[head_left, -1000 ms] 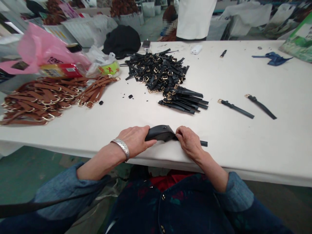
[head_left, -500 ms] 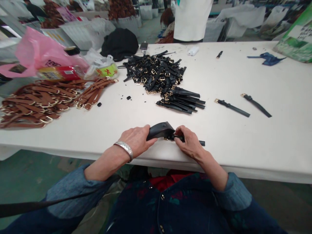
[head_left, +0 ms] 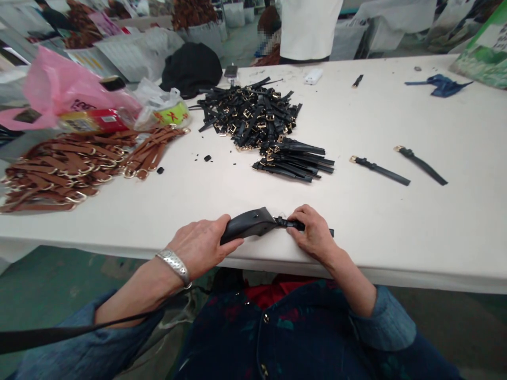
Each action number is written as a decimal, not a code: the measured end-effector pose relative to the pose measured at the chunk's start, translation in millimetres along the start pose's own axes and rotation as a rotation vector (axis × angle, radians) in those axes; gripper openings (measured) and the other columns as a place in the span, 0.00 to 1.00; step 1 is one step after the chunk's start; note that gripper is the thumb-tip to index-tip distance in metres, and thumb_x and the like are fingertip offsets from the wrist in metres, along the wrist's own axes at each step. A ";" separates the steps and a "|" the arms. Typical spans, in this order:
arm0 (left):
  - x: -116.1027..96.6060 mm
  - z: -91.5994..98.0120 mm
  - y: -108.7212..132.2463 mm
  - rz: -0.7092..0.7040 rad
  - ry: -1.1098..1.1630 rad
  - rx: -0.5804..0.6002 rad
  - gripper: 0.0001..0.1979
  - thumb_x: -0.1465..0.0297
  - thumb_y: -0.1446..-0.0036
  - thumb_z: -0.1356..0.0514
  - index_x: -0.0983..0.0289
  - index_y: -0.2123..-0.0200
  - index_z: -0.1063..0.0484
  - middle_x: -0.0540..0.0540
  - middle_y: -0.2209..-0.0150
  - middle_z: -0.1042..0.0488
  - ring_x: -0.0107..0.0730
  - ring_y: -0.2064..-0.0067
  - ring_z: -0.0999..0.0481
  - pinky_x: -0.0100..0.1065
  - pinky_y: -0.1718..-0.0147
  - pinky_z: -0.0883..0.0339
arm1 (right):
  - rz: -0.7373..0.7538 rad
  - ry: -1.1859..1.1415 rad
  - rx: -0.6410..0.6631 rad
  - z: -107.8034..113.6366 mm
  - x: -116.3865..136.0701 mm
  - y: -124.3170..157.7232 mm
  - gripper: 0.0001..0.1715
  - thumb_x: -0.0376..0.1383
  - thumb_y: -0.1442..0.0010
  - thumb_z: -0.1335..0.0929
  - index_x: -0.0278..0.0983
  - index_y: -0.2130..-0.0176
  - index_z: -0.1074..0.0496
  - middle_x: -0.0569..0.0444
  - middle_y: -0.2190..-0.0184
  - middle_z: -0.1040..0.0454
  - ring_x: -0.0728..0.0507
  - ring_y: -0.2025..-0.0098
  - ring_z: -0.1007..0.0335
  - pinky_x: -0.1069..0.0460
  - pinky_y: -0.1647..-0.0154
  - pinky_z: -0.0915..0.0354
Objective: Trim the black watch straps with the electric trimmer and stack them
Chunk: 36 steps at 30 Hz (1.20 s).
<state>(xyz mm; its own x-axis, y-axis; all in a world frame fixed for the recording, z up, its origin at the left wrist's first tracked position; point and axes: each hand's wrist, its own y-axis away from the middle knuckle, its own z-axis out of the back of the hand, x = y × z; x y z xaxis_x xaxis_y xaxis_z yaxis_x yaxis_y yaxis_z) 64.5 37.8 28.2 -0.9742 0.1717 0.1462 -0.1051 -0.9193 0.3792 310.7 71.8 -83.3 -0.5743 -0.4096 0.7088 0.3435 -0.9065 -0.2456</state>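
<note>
My left hand (head_left: pixel 202 240) is closed around a black handheld tool (head_left: pixel 249 224) shaped like a hair clipper, its wide head pointing right. That head meets the left end of a black strap (head_left: pixel 284 222) lying just above the table's near edge. My right hand (head_left: pixel 315 232) pinches this strap between thumb and fingers, and its far tip shows past the hand. The strap's buckle end is partly hidden by the tool. Farther back lie a bundle of black buckle straps (head_left: pixel 297 162) and a larger heap of them (head_left: pixel 253 113).
Brown straps with metal rings (head_left: pixel 59 169) pile up at left, below a pink bag (head_left: pixel 71 84). Two single black straps (head_left: pixel 382 171) lie at right. A black cap (head_left: pixel 192 68), a white object (head_left: pixel 313 76) and blue cloth (head_left: pixel 443 85) are farther back. A person in white (head_left: pixel 309 31) stands across the table (head_left: pixel 396 227).
My left hand and the black tool have drawn left and slightly down, baring more of the strap between tool and right hand. My right hand has barely moved. The view has shifted slightly.
</note>
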 end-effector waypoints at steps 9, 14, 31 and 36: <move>-9.4 11.2 -18.0 -0.016 -0.005 0.010 0.24 0.49 0.46 0.53 0.61 0.60 0.33 0.60 0.68 0.23 0.46 0.67 0.24 0.37 0.72 0.39 | -0.022 0.022 0.025 1.3 2.4 -1.0 0.08 0.30 0.49 0.33 0.37 0.66 0.29 0.51 0.65 0.32 0.43 0.60 0.35 0.48 0.57 0.38; 2.4 13.5 -14.7 -0.051 -0.011 0.035 0.24 0.49 0.47 0.52 0.60 0.59 0.32 0.59 0.71 0.24 0.46 0.68 0.24 0.37 0.73 0.40 | -0.029 0.006 0.026 2.1 3.8 -0.8 0.07 0.29 0.49 0.33 0.37 0.66 0.30 0.51 0.65 0.32 0.43 0.60 0.36 0.48 0.56 0.38; 5.4 12.2 -24.5 -0.058 -0.018 -0.007 0.25 0.48 0.47 0.52 0.60 0.58 0.32 0.59 0.69 0.23 0.45 0.68 0.24 0.36 0.73 0.38 | -0.009 -0.006 0.026 1.5 1.5 -0.1 0.08 0.30 0.49 0.34 0.37 0.65 0.29 0.51 0.65 0.33 0.43 0.60 0.36 0.48 0.57 0.38; 5.4 14.0 -19.8 -0.067 -0.079 0.006 0.25 0.48 0.47 0.52 0.60 0.58 0.32 0.59 0.69 0.22 0.46 0.68 0.23 0.36 0.73 0.39 | -0.009 0.002 0.024 0.8 2.0 0.0 0.08 0.29 0.49 0.33 0.37 0.65 0.30 0.51 0.65 0.33 0.43 0.60 0.36 0.48 0.56 0.38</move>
<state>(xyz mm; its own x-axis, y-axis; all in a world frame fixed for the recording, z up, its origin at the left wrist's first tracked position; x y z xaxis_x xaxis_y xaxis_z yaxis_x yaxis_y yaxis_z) 64.0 61.9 34.3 -0.9464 0.2602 0.1916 -0.1680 -0.9027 0.3961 310.1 71.1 -81.3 -0.5790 -0.4020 0.7093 0.3561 -0.9073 -0.2235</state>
